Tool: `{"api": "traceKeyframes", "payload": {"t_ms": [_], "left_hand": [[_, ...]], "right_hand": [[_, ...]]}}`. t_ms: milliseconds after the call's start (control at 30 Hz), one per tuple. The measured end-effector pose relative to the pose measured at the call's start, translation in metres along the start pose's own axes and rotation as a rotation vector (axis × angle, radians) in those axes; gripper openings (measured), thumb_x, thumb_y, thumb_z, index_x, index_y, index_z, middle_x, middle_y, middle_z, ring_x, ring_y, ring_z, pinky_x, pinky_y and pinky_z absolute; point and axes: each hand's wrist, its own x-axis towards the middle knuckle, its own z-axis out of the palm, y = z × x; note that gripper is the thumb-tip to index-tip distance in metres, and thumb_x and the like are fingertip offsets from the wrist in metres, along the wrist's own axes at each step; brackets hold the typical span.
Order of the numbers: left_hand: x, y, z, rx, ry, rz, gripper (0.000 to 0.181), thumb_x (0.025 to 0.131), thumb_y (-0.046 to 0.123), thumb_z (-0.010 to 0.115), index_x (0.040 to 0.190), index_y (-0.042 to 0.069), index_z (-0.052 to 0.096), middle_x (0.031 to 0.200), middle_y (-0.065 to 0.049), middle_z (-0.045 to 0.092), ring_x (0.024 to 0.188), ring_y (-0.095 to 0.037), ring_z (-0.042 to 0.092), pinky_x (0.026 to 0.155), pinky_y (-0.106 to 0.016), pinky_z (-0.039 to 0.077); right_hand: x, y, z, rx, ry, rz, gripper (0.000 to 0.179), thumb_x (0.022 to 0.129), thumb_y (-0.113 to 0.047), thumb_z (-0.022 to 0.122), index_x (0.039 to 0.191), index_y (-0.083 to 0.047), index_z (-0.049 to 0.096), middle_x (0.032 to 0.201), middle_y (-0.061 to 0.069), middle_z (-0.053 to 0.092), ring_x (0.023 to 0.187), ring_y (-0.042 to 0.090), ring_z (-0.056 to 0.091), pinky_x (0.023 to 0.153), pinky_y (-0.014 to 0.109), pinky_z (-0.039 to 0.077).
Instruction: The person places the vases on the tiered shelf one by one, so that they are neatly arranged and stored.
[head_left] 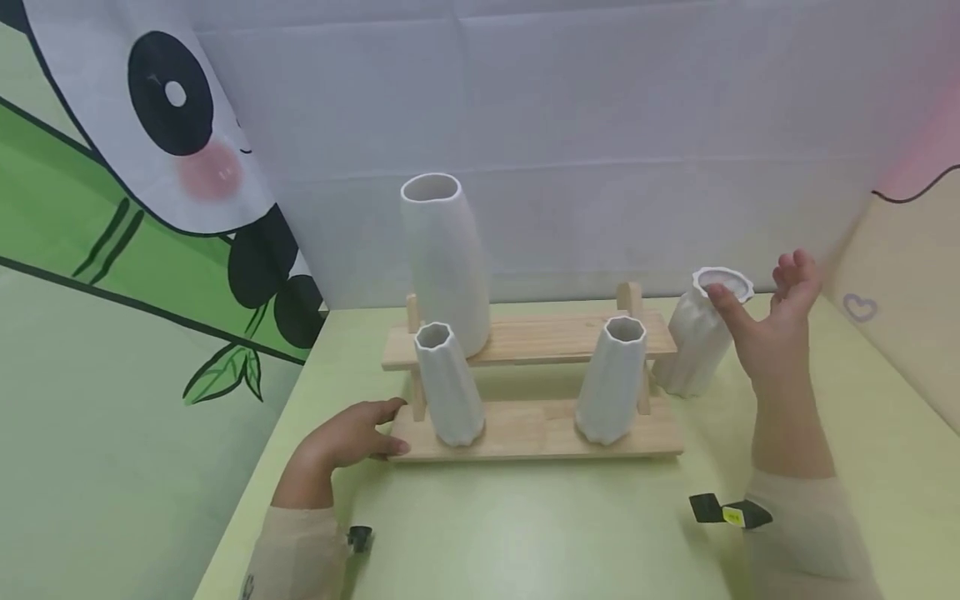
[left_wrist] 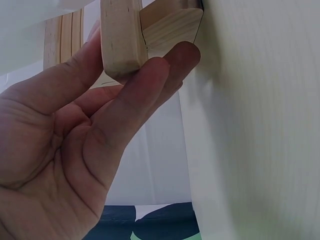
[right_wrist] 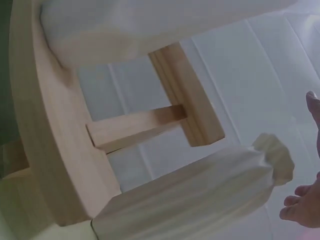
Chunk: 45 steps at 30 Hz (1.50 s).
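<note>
A two-tier wooden shelf (head_left: 525, 429) stands on the table. My left hand (head_left: 348, 437) grips the left end of its lower board; in the left wrist view, thumb and fingers pinch the wooden end (left_wrist: 120, 45). Just right of the shelf, a white vase with a wavy rim (head_left: 686, 346) leans slightly. My right hand (head_left: 776, 337) is beside that rim, its thumb overlapping it in the head view. In the right wrist view, the spread fingers (right_wrist: 302, 207) appear apart from the pleated vase (right_wrist: 185, 197).
A tall white vase (head_left: 450, 267) stands on the upper board's left part. Two smaller ribbed white vases, one left (head_left: 453, 392) and one right (head_left: 611, 387), stand on the lower board. Behind the pale table (head_left: 525, 533) hangs a light cloth (head_left: 600, 167) with a panda drawing.
</note>
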Motion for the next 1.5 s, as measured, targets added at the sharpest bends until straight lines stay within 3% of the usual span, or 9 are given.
{"api": "traceKeyframes", "payload": {"t_ms": [233,400,633,833,933,1100,1367,1500], "left_hand": [[-0.002,-0.006,0.000,-0.005,0.006,0.016,0.083,0.081,0.035,0.078,0.150,0.008,0.040,0.148,-0.016,0.048,0.141,-0.039,0.037,0.111,-0.061,0.032],[-0.002,-0.008,0.000,-0.007,0.002,0.033,0.082,0.081,0.034,0.078,0.150,0.007,0.040,0.148,-0.016,0.048,0.141,-0.039,0.037,0.111,-0.060,0.032],[-0.004,-0.008,0.000,-0.008,0.002,0.034,0.083,0.081,0.033,0.078,0.149,0.006,0.041,0.147,-0.017,0.049,0.141,-0.039,0.038,0.111,-0.060,0.032],[-0.004,-0.008,0.001,-0.004,0.005,0.015,0.084,0.080,0.036,0.079,0.149,0.008,0.041,0.148,-0.016,0.048,0.141,-0.040,0.037,0.111,-0.062,0.032],[-0.004,-0.008,0.001,-0.006,0.005,0.010,0.084,0.079,0.035,0.079,0.150,0.008,0.041,0.148,-0.016,0.048,0.141,-0.040,0.036,0.111,-0.062,0.031],[-0.005,-0.008,0.001,-0.011,0.008,0.006,0.084,0.079,0.035,0.079,0.149,0.008,0.041,0.148,-0.016,0.048,0.141,-0.040,0.037,0.110,-0.063,0.032],[-0.003,-0.010,0.001,0.000,0.015,0.017,0.084,0.079,0.036,0.079,0.149,0.008,0.041,0.148,-0.015,0.049,0.141,-0.039,0.037,0.111,-0.061,0.032],[-0.003,-0.010,0.001,-0.004,0.014,0.021,0.083,0.080,0.034,0.079,0.149,0.007,0.042,0.148,-0.016,0.049,0.141,-0.039,0.038,0.111,-0.061,0.032]], "right_hand": [[0.008,0.033,0.004,-0.011,-0.126,0.109,0.103,0.089,-0.035,0.071,0.154,-0.029,-0.008,0.165,0.004,0.000,0.153,0.018,0.001,0.125,0.041,0.004],[0.010,0.048,0.009,-0.045,-0.190,0.142,0.104,0.089,-0.039,0.070,0.155,-0.031,-0.009,0.162,0.013,0.011,0.149,0.030,0.015,0.122,0.050,0.015],[0.010,0.070,0.013,-0.188,-0.099,0.106,0.086,0.088,-0.055,0.066,0.153,-0.023,0.020,0.145,0.012,0.042,0.131,0.033,0.043,0.107,0.058,0.037],[0.007,0.078,0.020,-0.209,-0.004,0.092,0.083,0.088,-0.056,0.065,0.151,-0.019,0.027,0.142,0.015,0.047,0.127,0.035,0.047,0.103,0.059,0.041],[0.006,0.079,0.020,-0.204,0.003,0.085,0.082,0.087,-0.055,0.066,0.150,-0.019,0.027,0.141,0.014,0.048,0.126,0.033,0.048,0.103,0.057,0.041],[0.008,0.082,0.014,-0.203,-0.059,0.087,0.087,0.087,-0.054,0.068,0.151,-0.019,0.022,0.144,0.016,0.045,0.129,0.035,0.045,0.105,0.058,0.038],[0.011,0.085,0.000,-0.243,-0.246,0.035,0.100,0.085,-0.043,0.075,0.149,-0.011,0.005,0.144,0.026,0.036,0.129,0.044,0.040,0.103,0.064,0.035],[0.010,0.084,-0.002,-0.284,-0.267,0.003,0.100,0.085,-0.042,0.075,0.149,-0.007,0.006,0.141,0.029,0.038,0.126,0.047,0.043,0.101,0.066,0.037]]}}
